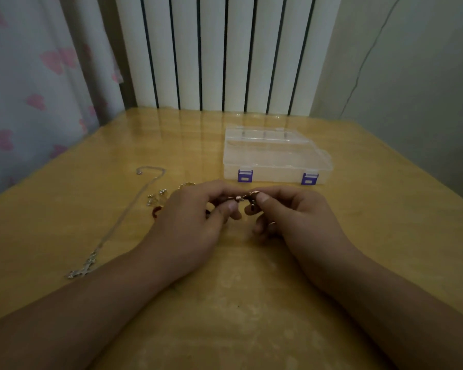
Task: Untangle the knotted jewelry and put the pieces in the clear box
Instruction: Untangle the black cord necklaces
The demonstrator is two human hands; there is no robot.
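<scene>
My left hand (195, 217) and my right hand (286, 212) meet at the table's middle, both pinching one small rose-gold jewelry piece (238, 198) held between the fingertips. The clear box (275, 156) with two purple latches lies closed just behind my hands. A silver chain necklace (129, 209) with a cross pendant (82, 269) lies stretched out on the left. A small heap of gold and red jewelry (158, 200) rests left of my left hand, partly hidden by it.
The yellow wooden table (225, 303) reaches a white radiator (225, 54) at the back. A curtain with pink hearts (38, 89) hangs at the left. A pale wall stands at the right.
</scene>
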